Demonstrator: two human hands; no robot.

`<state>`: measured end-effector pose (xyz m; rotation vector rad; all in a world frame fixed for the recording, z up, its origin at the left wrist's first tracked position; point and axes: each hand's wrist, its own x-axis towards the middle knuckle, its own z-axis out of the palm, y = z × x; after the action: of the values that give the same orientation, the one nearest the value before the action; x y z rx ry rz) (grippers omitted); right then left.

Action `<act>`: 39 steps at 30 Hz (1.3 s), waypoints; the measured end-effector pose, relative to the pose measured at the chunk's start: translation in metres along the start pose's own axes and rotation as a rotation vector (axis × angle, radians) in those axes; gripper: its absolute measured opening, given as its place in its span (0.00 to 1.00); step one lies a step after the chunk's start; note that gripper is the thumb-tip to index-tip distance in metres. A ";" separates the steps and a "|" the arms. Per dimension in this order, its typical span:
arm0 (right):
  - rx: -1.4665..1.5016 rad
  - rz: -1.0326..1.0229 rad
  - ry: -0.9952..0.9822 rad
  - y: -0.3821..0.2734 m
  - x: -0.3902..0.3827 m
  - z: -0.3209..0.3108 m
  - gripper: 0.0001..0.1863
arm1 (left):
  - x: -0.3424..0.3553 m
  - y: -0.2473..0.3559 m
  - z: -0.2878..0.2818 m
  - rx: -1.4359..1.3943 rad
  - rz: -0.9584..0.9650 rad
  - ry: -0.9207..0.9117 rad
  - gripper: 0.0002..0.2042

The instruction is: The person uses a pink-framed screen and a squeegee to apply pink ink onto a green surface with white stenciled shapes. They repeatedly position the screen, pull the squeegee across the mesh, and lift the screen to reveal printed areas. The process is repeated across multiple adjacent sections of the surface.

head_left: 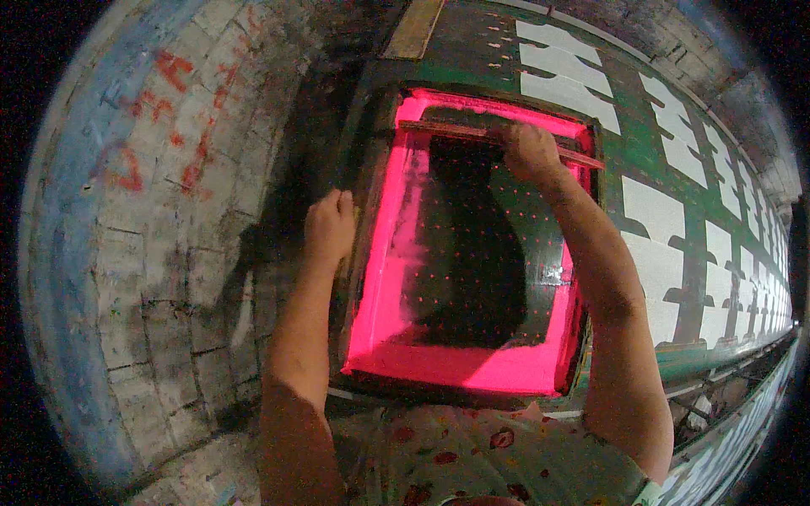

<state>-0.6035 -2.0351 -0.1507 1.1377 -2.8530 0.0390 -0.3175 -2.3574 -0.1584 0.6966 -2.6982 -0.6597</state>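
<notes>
In front of me lies a screen printing frame [369,278] with bright pink along its inner borders and a dark mesh dotted with rows of small pink spots. My right hand [531,153] is closed on the bar of a squeegee [447,129], which lies crosswise near the frame's far end. My left hand [331,226] is closed at the outer left side of the frame, gripping its edge; part of that grip is hidden. Pink ink [456,367] covers the near end of the screen in a broad band. My right forearm passes over the frame's right side.
A long green table [472,72] runs off to the right, carrying rows of white cut pieces [654,219]. A wooden strip [413,29] lies at the far edge. On the left is a brick floor [186,278] with red markings. A rail [726,384] borders the table's near right side.
</notes>
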 end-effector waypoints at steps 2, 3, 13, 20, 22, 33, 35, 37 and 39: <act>0.001 0.017 -0.032 0.006 0.007 -0.007 0.22 | -0.001 -0.001 0.000 0.011 -0.018 -0.016 0.26; 0.003 -0.001 -0.023 0.007 0.009 -0.008 0.22 | -0.001 -0.001 0.000 0.014 -0.031 -0.040 0.25; 0.015 -0.059 0.085 0.021 0.011 0.011 0.10 | 0.005 -0.007 0.006 -0.003 0.007 -0.049 0.21; 0.026 -0.030 -0.095 -0.022 -0.065 -0.008 0.15 | 0.004 -0.011 0.013 -0.069 0.077 0.016 0.21; 0.054 -0.036 -0.173 -0.041 -0.103 -0.018 0.14 | 0.005 -0.012 0.013 -0.060 0.096 0.076 0.21; 0.173 -0.064 -0.149 -0.189 -0.325 -0.061 0.13 | 0.013 -0.039 0.019 -0.421 -0.032 0.018 0.30; 0.187 -0.021 -0.158 -0.213 -0.356 -0.064 0.14 | -0.001 -0.042 0.003 -0.379 -0.150 -0.140 0.26; 0.192 -0.040 -0.072 -0.229 -0.380 -0.068 0.15 | -0.014 -0.035 -0.013 -0.385 -0.236 -0.224 0.25; 0.197 -0.024 -0.087 -0.241 -0.393 -0.069 0.19 | -0.061 -0.034 -0.020 -0.450 -0.280 -0.236 0.25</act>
<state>-0.1497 -1.9368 -0.1113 1.2367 -2.9649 0.2822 -0.2453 -2.3594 -0.1667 0.9237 -2.5226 -1.4435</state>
